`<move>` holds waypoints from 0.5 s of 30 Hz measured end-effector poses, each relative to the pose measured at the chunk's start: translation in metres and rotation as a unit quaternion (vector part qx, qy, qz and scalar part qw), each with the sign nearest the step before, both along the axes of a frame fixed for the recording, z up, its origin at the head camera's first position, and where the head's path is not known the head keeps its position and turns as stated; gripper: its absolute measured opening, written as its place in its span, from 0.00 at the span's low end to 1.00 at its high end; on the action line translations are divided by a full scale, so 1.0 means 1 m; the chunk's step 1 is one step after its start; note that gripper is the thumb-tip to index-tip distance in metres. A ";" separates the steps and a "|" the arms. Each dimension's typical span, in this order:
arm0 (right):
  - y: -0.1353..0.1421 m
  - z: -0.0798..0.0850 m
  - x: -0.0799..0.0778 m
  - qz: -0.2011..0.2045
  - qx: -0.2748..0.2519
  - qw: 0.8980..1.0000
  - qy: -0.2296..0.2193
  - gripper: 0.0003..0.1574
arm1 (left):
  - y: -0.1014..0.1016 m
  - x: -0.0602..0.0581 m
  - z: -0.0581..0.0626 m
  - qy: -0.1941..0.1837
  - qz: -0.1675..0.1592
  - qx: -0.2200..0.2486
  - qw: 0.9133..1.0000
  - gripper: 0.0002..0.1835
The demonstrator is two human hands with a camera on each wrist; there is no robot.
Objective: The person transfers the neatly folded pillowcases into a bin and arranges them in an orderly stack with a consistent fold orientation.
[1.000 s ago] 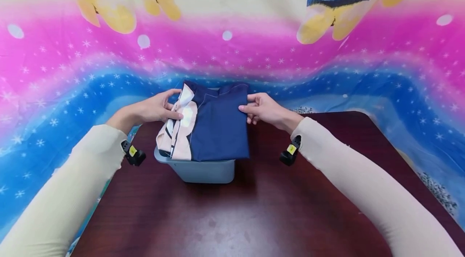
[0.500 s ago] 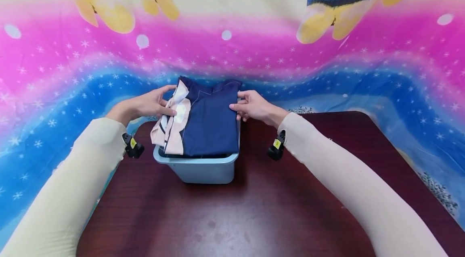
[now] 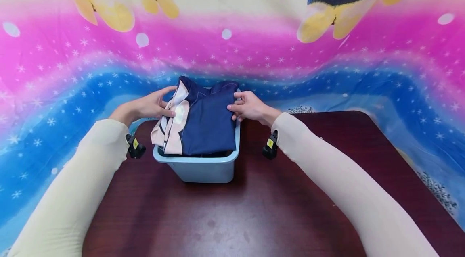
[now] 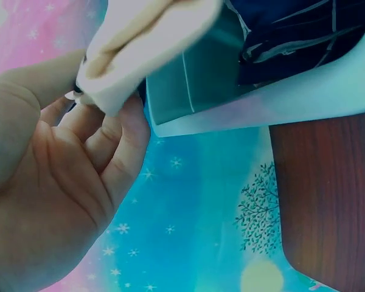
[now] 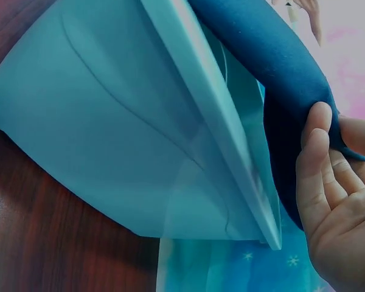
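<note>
A folded navy garment (image 3: 210, 124) with a pale pink and white printed side lies level over the mouth of a light blue plastic bin (image 3: 207, 171). My left hand (image 3: 149, 107) pinches its printed left edge, thumb above and fingers beneath. On the opposite edge, my right hand (image 3: 252, 107) grips the navy cloth between thumb and fingers. The left wrist view shows the pale fold (image 4: 152, 45) beside the bin's rim (image 4: 280, 109). In the right wrist view the navy edge (image 5: 280, 55) bulges just above the rim. The garment hides most of the bin's inside.
Dark navy cloth with white lines (image 4: 298, 36) shows inside the bin. The bin stands on a dark red-brown wooden table (image 3: 290, 200), near its back edge. Behind hangs a pink and blue printed curtain (image 3: 225, 55).
Both hands have shifted a little left and away with the garment, uncovering the bin's front rim and right side. During the last half second the movement is slight, mostly the right hand inward.
</note>
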State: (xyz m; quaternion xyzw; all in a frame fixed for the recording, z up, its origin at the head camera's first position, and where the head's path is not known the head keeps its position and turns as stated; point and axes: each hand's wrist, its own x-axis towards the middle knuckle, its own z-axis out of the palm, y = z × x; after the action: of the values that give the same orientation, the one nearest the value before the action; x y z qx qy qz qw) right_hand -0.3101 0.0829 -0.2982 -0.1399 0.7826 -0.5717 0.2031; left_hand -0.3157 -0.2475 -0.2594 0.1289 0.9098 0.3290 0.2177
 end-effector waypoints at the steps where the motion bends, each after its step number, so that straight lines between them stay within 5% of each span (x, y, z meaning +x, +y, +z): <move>1: -0.001 -0.001 -0.001 -0.002 0.003 1.000 0.001 0.45 | 0.000 0.000 -0.001 0.003 -0.002 -0.001 1.000 0.52; 15: -0.013 -0.012 0.000 -0.029 0.040 0.999 -0.004 0.43 | 0.006 -0.006 -0.012 0.013 -0.011 -0.011 1.000 0.51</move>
State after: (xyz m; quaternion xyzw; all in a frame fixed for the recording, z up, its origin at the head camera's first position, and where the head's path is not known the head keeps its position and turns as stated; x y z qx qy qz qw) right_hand -0.3106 0.0694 -0.3100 -0.1069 0.8075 -0.5464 0.1949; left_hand -0.3214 -0.2414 -0.2717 0.1414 0.9146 0.3149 0.2106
